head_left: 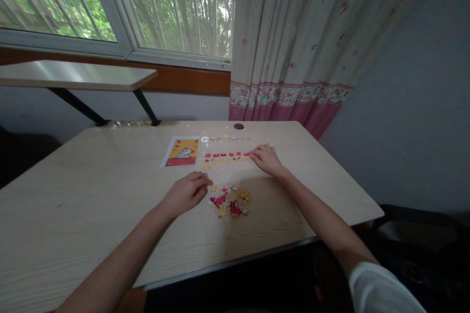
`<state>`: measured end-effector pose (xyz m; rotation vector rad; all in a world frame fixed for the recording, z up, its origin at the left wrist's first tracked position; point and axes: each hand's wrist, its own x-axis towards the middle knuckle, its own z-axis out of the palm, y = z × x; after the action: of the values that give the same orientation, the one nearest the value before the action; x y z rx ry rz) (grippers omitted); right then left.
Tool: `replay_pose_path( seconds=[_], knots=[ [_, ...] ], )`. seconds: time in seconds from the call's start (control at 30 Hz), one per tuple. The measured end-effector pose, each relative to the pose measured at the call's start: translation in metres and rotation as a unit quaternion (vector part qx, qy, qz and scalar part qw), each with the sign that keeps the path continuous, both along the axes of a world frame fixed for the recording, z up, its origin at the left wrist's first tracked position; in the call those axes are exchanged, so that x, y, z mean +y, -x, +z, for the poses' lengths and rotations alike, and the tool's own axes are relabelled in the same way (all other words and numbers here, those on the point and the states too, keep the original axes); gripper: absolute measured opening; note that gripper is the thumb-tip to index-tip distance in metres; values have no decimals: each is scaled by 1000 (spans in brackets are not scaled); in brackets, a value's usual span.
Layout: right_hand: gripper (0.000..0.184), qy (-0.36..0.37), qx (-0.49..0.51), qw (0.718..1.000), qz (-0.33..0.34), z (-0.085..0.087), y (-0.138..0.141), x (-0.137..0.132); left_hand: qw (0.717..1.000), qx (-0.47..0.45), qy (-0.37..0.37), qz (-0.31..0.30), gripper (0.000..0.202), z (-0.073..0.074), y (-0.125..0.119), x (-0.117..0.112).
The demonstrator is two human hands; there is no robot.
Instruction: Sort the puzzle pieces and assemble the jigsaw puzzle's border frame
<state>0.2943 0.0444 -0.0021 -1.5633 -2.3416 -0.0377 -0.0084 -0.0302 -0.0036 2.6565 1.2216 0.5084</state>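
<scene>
My right hand (266, 158) is at the right end of a row of red puzzle pieces (227, 155). Its fingers are pinched together on a puzzle piece, which they mostly cover. Just below that row runs a row of yellow puzzle pieces (227, 160), and farther back lies a row of pale puzzle pieces (227, 139). My left hand (189, 191) rests at the left of a loose pile of mixed puzzle pieces (235, 207). Its thumb and fingers are closed together; whether anything is between them is hidden. A picture card (182, 152) with a white dog lies left of the rows.
The wooden desk (110, 180) has a round cable hole (238, 127) near its back edge. A raised shelf (77, 75) on dark legs stands at the back left. Behind are a barred window (176, 9) and a curtain (286, 48). A dark chair (418, 234) stands at the right.
</scene>
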Motion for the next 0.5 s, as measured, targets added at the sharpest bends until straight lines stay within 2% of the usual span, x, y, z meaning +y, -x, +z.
replay_pose_path(
  seconds=[0.37,0.5],
  knots=[
    [33,9,7,1000,2,-2,10,-3,1000,6,2,6,25,-1,-2,0],
    [30,-8,26,999,42,0,15,-12,1000,-4,5,15,28,-4,-4,0]
  ],
)
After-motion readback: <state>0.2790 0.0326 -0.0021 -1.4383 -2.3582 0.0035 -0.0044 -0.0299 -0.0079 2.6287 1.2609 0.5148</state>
